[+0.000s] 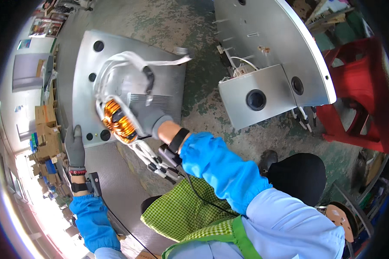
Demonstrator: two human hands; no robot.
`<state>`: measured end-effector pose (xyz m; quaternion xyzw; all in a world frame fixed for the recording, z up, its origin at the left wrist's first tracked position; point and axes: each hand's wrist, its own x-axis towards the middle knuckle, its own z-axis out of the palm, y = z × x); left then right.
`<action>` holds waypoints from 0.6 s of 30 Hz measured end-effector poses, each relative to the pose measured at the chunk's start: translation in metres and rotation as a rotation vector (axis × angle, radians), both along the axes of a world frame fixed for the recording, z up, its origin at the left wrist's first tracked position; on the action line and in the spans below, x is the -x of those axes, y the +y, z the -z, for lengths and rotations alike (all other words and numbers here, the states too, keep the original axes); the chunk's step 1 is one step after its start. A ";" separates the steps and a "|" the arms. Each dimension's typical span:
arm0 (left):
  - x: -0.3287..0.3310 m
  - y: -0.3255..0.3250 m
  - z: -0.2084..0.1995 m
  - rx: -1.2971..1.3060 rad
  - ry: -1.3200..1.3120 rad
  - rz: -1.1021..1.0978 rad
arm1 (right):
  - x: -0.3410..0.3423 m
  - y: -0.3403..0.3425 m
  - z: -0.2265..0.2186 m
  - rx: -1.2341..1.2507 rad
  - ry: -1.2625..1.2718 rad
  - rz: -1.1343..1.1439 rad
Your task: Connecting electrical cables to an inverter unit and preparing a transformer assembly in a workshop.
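A ring-shaped coil (119, 121) wound in orange copper wire hangs over a silver metal panel (84, 82) with round black-rimmed holes. My right hand (146, 114), in a grey glove, is closed at the coil's right side; its fingertips are partly hidden and blurred. White cables (112, 64) loop up from the coil across the panel, and more white leads with dark ends (153, 162) dangle below it. At the panel's lower left edge is my left hand (74, 144), also gloved in grey, thumb on the near side and fingers partly hidden along the edge.
To the right stands another silver metal housing (263, 97) with a box section, a black round port and wires. A red plastic stool (363, 90) is beside it. Cardboard boxes (45, 125) are stacked far left. A thin black cord runs from each wrist strap.
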<state>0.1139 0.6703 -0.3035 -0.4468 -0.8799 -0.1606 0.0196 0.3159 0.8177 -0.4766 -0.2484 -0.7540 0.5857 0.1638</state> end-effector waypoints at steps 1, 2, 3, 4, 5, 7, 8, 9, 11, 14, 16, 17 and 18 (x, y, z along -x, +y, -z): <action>-0.009 0.002 -0.005 0.022 -0.038 0.028 | 0.000 0.001 0.004 0.070 0.064 0.095; -0.018 0.004 -0.010 0.016 -0.022 0.122 | 0.001 0.002 0.005 0.154 0.089 0.170; -0.029 0.003 -0.014 -0.028 0.010 0.144 | -0.003 0.003 0.005 0.205 0.170 0.313; -0.037 0.004 -0.018 -0.021 0.003 0.060 | -0.008 0.005 0.003 0.259 0.206 0.251; -0.043 0.005 -0.021 0.003 0.026 0.061 | -0.018 0.004 0.000 0.459 0.253 0.183; -0.051 0.006 -0.022 0.018 -0.065 0.043 | -0.046 0.006 -0.003 0.595 0.311 0.148; -0.052 0.006 -0.021 -0.015 -0.073 0.035 | -0.062 0.007 -0.004 0.290 0.336 0.188; -0.052 0.006 -0.020 -0.042 -0.036 0.058 | -0.075 0.007 -0.007 0.036 0.290 0.212; -0.049 0.006 -0.018 -0.054 0.010 0.083 | -0.091 0.000 -0.014 0.000 0.214 0.002; -0.044 0.005 -0.015 -0.031 0.041 0.057 | -0.086 -0.014 -0.023 -0.132 0.210 -0.109; -0.043 0.003 -0.015 -0.039 -0.045 0.071 | -0.074 -0.023 -0.027 -0.261 0.054 -0.009; -0.044 0.002 -0.014 -0.050 -0.049 0.055 | -0.069 -0.026 -0.028 -0.218 0.024 0.004; -0.046 0.003 -0.016 -0.075 -0.033 0.067 | -0.067 -0.027 -0.028 -0.215 -0.002 -0.020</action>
